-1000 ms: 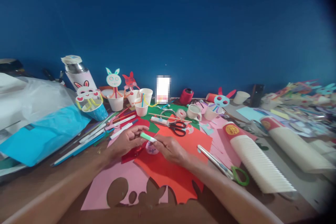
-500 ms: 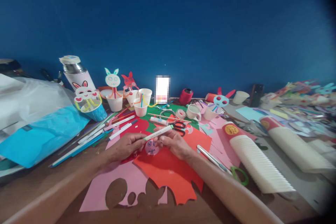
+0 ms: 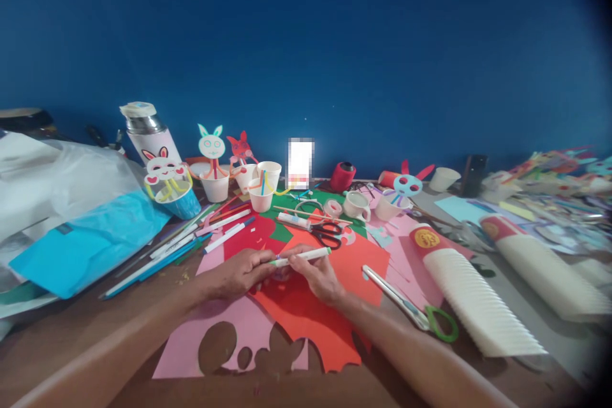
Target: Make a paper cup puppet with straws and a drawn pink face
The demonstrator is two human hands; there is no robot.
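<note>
A white marker (image 3: pixel 310 255) with green ends lies slantwise across both hands in front of me. My right hand (image 3: pixel 316 274) is closed around its barrel, thumb and fingers pressed on it. The closed fingers of my left hand (image 3: pixel 246 271) meet the marker's left end. A small round paper face (image 3: pixel 283 273) is tucked beneath the marker between the hands, mostly hidden; which hand grips it, I cannot tell. Under the hands are an orange-red sheet (image 3: pixel 306 319) and a pink sheet (image 3: pixel 179 344) with cut-out holes.
Black-handled scissors (image 3: pixel 327 233) and a glue tube (image 3: pixel 293 222) lie beyond my hands. A craft knife (image 3: pixel 394 293) and a stack of paper cups (image 3: pixel 478 299) are at right. Several markers (image 3: pixel 176 245) and a blue bag (image 3: pixel 90 242) are at left. Rabbit puppets (image 3: pixel 211 143) stand in cups behind.
The marker has come down and tilted closer to level, with both hands lower around it. The round paper face, plainly visible before, is now mostly covered. The whole view has shifted slightly.
</note>
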